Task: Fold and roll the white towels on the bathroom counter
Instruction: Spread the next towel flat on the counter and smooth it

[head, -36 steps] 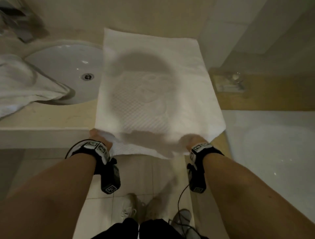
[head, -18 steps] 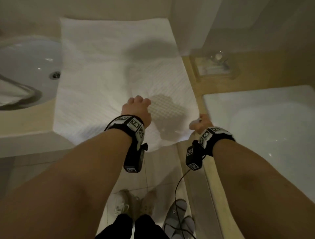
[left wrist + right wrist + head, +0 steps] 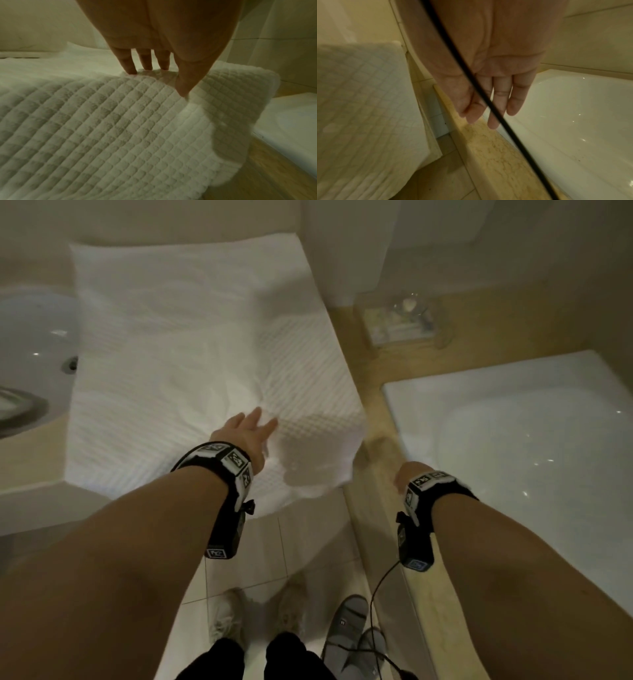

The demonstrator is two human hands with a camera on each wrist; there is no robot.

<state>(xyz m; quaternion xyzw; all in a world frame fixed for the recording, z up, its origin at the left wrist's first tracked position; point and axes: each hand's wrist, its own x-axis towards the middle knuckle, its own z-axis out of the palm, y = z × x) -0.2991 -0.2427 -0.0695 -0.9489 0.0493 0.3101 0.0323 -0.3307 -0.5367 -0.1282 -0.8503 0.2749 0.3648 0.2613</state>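
Observation:
A white waffle-weave towel (image 3: 178,354) lies spread over the bathroom counter (image 3: 30,453), with its near right corner hanging off the edge. My left hand (image 3: 255,426) rests on the towel's near right part. In the left wrist view its fingers (image 3: 130,65) are straight and the tips touch a raised wrinkle in the towel (image 3: 102,128). My right hand (image 3: 404,474) hangs to the right of the towel, above the marble tub ledge. The right wrist view shows this hand (image 3: 488,108) with straight fingers holding nothing, and the towel (image 3: 359,101) apart on its left.
A round sink (image 3: 30,344) lies left of the towel, with something grey on its near rim. A white bathtub (image 3: 513,457) fills the right side behind a marble ledge (image 3: 380,412). A clear tray (image 3: 397,323) stands at the back. Grey slippers (image 3: 346,631) and a cable lie on the floor.
Both hands let go of the towel's near edge. The left hand moved forward onto the towel and straightened its fingers. The right hand drew away to the right over the ledge.

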